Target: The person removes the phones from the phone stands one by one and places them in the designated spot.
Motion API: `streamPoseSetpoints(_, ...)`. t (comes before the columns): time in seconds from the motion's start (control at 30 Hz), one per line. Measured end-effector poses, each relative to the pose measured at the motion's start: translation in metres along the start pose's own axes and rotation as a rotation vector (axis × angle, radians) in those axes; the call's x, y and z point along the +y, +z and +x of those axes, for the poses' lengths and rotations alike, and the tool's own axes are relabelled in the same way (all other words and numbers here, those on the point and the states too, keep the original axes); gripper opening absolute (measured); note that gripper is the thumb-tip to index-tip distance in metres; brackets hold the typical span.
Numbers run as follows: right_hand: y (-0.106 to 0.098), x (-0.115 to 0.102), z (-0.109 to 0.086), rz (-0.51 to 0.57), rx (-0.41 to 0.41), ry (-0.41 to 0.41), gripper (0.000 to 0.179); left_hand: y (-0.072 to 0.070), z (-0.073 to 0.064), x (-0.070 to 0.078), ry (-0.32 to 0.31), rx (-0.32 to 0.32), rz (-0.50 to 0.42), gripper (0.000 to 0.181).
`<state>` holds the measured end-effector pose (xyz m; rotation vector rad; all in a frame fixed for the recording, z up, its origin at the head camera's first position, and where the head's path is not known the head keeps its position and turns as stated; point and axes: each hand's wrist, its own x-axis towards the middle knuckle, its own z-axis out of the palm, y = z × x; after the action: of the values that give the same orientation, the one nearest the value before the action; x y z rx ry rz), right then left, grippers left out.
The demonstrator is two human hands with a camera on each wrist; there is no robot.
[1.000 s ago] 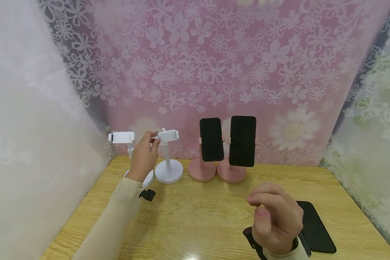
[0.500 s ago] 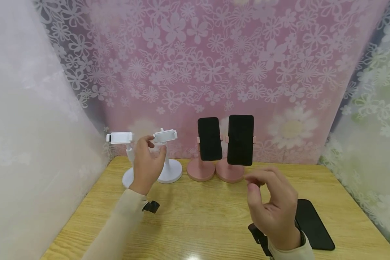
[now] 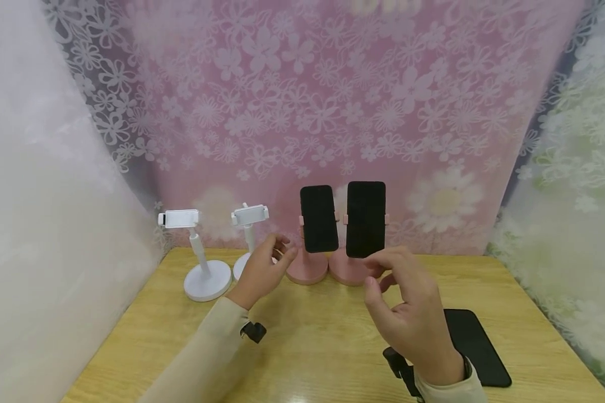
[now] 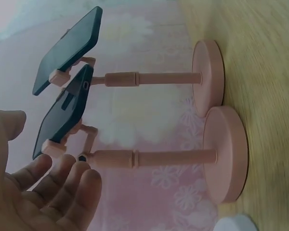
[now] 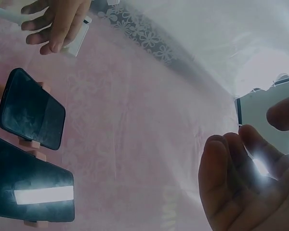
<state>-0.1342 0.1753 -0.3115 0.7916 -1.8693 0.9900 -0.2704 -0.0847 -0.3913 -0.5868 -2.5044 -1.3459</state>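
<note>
My left hand [image 3: 263, 271] hovers before the white phone stand [image 3: 250, 215], its fingers loosely bent and holding nothing. Beside its fingertips is the smaller phone [image 3: 320, 218], clamped upright in a pink phone stand [image 3: 306, 273]. A larger phone [image 3: 366, 215] is clamped in a second pink phone stand [image 3: 347, 272] to the right. In the left wrist view, the left fingers [image 4: 89, 192] overlap the nearer pink stand's clamp. My right hand [image 3: 408, 305] hangs over the table's right half, thumb and fingers bent, with nothing between them.
Another white phone stand [image 3: 206, 280] with a bare clamp stands at far left. A black phone [image 3: 476, 347] lies flat on the wooden table [image 3: 302, 358], partly behind the right wrist. Flowered pink cloth [image 3: 282, 112] rises behind the stands, with pale curtains on both sides.
My left hand has let go of the second white stand's clamp and moved right and down towards the pink stands. The right hand has shifted slightly left and up.
</note>
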Motion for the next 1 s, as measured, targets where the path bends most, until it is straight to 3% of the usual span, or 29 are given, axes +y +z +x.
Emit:
streamPoseSetpoints(0.13, 0.000, -0.002, -0.001, 0.011, -0.027, 0.011, 0.031, 0.011, 0.012, -0.007, -0.044, 0.003, -0.104, 0.042)
streamPoseSetpoints(0.3, -0.004, -0.005, -0.002, -0.001, -0.050, 0.053, 0.031, 0.022, 0.026, -0.006, -0.077, 0.018, -0.220, 0.048)
streamPoseSetpoints(0.5, -0.014, -0.004, 0.001, -0.011, -0.032, 0.048, 0.031, 0.039, 0.043, -0.001, -0.118, 0.028, -0.394, 0.054)
streamPoseSetpoints(0.67, -0.013, -0.003, 0.001, 0.004, -0.008, 0.033, 0.032, 0.045, 0.049, 0.000, -0.137, -0.032, -0.474, 0.060)
streamPoseSetpoints(1.0, -0.012, -0.005, 0.003, 0.000, -0.053, 0.052, 0.031, 0.054, 0.061, -0.002, -0.170, -0.025, -0.631, 0.059)
